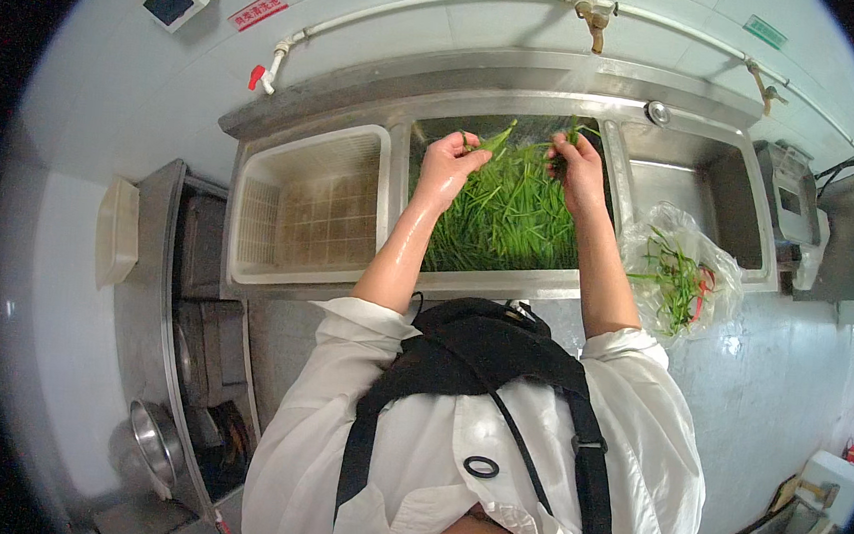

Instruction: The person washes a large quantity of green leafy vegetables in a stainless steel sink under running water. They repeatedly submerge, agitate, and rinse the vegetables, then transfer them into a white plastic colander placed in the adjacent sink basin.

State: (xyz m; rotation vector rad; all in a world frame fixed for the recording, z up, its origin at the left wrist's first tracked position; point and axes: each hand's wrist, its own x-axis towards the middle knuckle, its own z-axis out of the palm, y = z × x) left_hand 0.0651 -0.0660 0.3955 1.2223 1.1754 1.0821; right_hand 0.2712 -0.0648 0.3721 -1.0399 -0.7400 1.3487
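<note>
Three basins stand side by side in the stainless-steel sink (pixel 520 101), which is the largest thing before the person. In the left basin sits a white plastic basket (pixel 310 220) with slotted walls. The middle basin carries the long leafy greens (pixel 501 218), spread loosely over almost all its width. At the front edge of the right basin lies a clear plastic bag (pixel 721 258), with some more stalks (pixel 669 274) on it.

Both hands are above the middle basin, well apart from each other. The left hand (pixel 450 164) has its fingers bent and pinched together on a small sprig (pixel 499 137). The right hand (pixel 579 171) also has its fingers curled nearly closed, around a few dark green leaves (pixel 558 159). A brass tap (pixel 593 24) is on the wall pipe behind, and among the bagged stalks shows a red strip (pixel 703 287).
</note>
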